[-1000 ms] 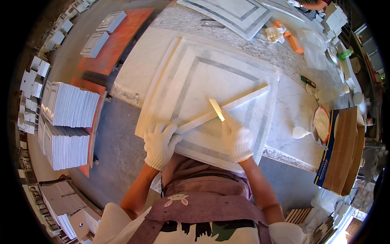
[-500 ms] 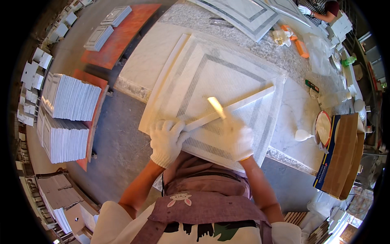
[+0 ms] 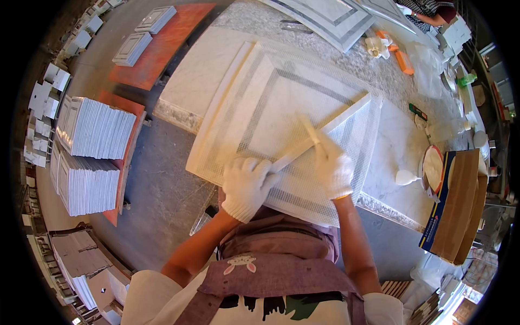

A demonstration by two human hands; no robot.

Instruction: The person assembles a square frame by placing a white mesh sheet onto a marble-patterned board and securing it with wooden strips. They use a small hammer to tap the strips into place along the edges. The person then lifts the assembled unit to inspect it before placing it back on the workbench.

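Note:
A mesh-covered marble panel (image 3: 265, 119) with a dark grey inlaid frame lies tilted on the worktable before me. Across it runs a long white bar (image 3: 346, 116), slanting from lower left to upper right. Its lower end is pinched in my left hand (image 3: 246, 184), which wears a white knitted glove and rests near the panel's front edge. My right hand (image 3: 332, 168), gloved the same way, is closed around a narrow pale tool (image 3: 309, 129). The tool is smeared by motion, so its kind is unclear; it is close to the bar.
Stacks of framed tiles (image 3: 100, 130) stand at left on orange boards (image 3: 143, 70). At right are a round bowl of white material (image 3: 431, 170), a white scoop-like piece (image 3: 405, 177) and a cardboard box (image 3: 455, 206). Another person's gloved hand (image 3: 405, 10) shows at the far right.
Both hands have shifted to the right, with the lower end of the bar moving along. The bar now slants more steeply, and the pale tool has moved right with my right hand.

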